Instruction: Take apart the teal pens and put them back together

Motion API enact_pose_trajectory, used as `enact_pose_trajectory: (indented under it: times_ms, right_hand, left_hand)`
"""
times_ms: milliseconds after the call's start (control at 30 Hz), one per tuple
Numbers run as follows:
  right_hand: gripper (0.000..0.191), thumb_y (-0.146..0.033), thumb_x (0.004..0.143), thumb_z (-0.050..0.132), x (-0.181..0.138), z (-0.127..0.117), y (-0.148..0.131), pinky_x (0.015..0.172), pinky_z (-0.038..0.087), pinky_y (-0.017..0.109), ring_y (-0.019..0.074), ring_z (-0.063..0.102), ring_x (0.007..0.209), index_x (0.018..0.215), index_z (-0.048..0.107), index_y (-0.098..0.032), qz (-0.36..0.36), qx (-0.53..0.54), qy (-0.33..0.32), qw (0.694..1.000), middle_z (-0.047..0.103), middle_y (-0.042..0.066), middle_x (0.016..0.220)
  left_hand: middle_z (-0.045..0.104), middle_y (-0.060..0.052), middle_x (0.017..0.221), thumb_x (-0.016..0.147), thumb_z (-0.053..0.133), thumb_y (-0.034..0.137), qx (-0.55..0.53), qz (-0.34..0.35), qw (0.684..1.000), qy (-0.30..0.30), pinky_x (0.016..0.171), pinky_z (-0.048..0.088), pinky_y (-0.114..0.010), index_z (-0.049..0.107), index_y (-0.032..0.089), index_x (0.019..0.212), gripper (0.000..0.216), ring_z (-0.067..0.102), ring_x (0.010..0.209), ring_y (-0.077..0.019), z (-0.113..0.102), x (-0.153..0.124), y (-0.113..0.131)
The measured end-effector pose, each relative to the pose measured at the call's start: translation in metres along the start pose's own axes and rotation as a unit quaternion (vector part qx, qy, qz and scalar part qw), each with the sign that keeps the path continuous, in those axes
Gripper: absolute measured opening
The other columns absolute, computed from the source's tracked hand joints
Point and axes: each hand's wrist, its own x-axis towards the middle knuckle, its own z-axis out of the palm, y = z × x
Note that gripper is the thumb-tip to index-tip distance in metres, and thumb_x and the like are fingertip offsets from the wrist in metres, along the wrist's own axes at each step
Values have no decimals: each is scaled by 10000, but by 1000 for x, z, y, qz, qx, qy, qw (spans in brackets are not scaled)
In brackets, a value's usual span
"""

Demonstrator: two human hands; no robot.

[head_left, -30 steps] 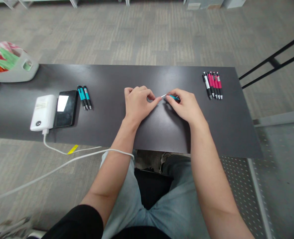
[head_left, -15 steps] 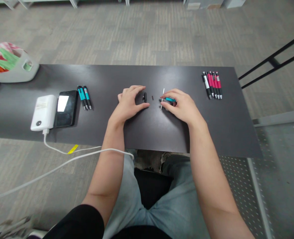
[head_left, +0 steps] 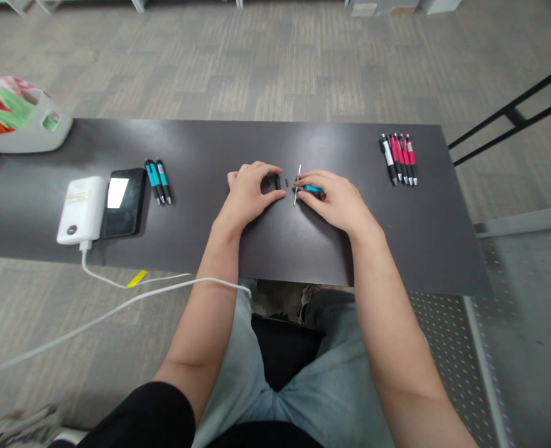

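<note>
My left hand [head_left: 251,194] is curved on the dark tabletop, thumb and fingers apart, around a short black pen part [head_left: 277,182]. Just right of that lies a tiny dark piece [head_left: 287,183], too small to make out. My right hand [head_left: 334,196] rests with thumb and forefinger apart. A slim silvery pen refill [head_left: 297,186] lies across its fingertips, pointing away from me. Behind the refill, a blue pen barrel [head_left: 313,188] with a dark end lies between the thumb and fingers, partly hidden under the hand.
Blue pens [head_left: 158,182] lie left, beside a black phone-like device [head_left: 124,205] and a white power bank [head_left: 80,211] with a white cable [head_left: 117,311]. Several pink pens and a white one [head_left: 399,160] lie right. A white basket [head_left: 46,134] stands far left.
My left hand has slid right and the black part has shifted right with it. My right hand has moved left, along with the refill and blue barrel, so the parts lie closer together.
</note>
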Motion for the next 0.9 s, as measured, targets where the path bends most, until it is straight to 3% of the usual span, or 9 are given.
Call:
enact_pose_trajectory:
  times_ms: [133,333,667,900]
  right_hand:
    - [276,-577,1126,689,1,0,2,1184,613,563,386,724,1353,1221,816,-351,9,-4,47,999,788,125,1411]
    - [231,-482,1157,559,4,-2,10,1168,586,560,363,709,1248,1191,728,-328,50,-13,110,993,783,133,1286]
    - [108,-358,1055,750,-1,-8,11,1099,659,545,350,822,1109,1113,832,-320,66,-3,103,993,869,82,1101]
    - [170,-319,932,850,0,-6,10,1030,691,514,339,857,1058,1093,798,-302,96,35,128,986,901,56,1061]
  left_hand:
    - [813,-65,1393,967,913,366,-4,-1,1000,1,1163,437,-562,814,379,1304,352,649,1365,-401,0,-1,0]
    - [739,-79,1511,963,912,362,0,4,1000,2,1210,421,-573,810,391,1388,437,613,1428,-402,-1,-3,5]
    - [633,-100,1695,1065,840,422,56,59,996,-40,1231,386,-620,861,433,1432,367,488,1576,-442,7,-4,26]
    - [689,-61,1716,1113,748,417,82,74,992,-55,1276,359,-666,856,428,1472,375,494,1602,-437,11,-3,29]
